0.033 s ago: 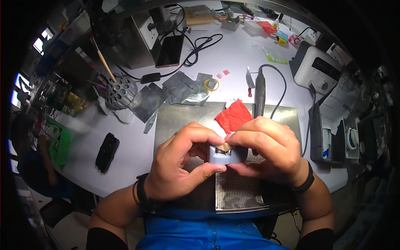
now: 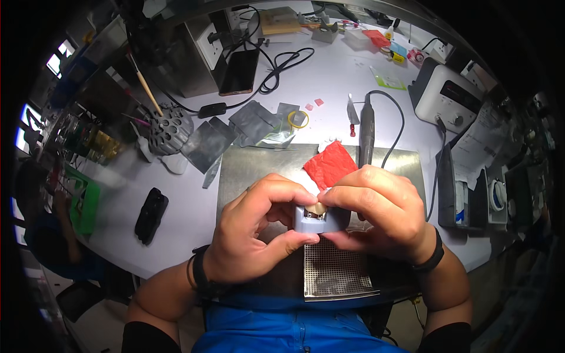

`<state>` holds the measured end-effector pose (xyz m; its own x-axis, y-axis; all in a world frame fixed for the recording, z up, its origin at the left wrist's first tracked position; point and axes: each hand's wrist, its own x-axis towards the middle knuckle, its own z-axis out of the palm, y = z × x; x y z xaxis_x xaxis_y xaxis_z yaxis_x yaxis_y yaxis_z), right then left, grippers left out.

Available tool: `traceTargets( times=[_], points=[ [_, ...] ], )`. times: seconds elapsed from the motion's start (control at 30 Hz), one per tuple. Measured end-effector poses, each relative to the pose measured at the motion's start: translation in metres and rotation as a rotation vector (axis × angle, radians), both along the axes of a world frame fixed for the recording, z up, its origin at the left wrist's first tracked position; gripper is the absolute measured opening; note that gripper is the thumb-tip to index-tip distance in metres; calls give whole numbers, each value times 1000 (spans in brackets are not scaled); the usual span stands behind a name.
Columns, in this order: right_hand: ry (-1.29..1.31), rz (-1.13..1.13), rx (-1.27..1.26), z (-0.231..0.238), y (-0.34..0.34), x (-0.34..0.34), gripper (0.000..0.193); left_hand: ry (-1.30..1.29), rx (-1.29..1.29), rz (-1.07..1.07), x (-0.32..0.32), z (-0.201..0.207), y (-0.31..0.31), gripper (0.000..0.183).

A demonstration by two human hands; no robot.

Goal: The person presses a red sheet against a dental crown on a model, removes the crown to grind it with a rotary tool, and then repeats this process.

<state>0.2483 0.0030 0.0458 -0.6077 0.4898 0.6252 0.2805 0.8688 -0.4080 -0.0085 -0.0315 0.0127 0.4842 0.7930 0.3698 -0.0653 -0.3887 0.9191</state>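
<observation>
Both hands hold a small grey dental model [image 2: 307,225] upright over the metal plate. A tan, domed piece [image 2: 318,209] with shiny metal parts beneath it sits in the model's front. My left hand [image 2: 253,226] grips from the left, index finger on top and thumb at the lower edge. From the right, my right hand [image 2: 379,206] pinches the model, its index fingertip meeting the left one on the tan piece. The fingers hide the model's back and sides. Just beyond the fingertips lies a crumpled red sheet [image 2: 331,165] over something white.
A perforated metal tray [image 2: 336,273] lies near me on the metal plate [image 2: 259,162]. A black handpiece [image 2: 367,126] with its cord and a knife [image 2: 352,112] lie beyond. A control box [image 2: 450,97] stands right; a grey bur holder [image 2: 170,129] and black object [image 2: 152,216] are left.
</observation>
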Motion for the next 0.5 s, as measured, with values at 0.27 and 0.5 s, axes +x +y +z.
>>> traceTargets(
  times=[0.27,0.5],
  points=[
    [87,-44,-140,0,2,-5,64,-134,88,4,2,0,5,49],
    [229,134,-668,-26,5,-3,83,-177,105,12,4,-3,5,53]
  ],
)
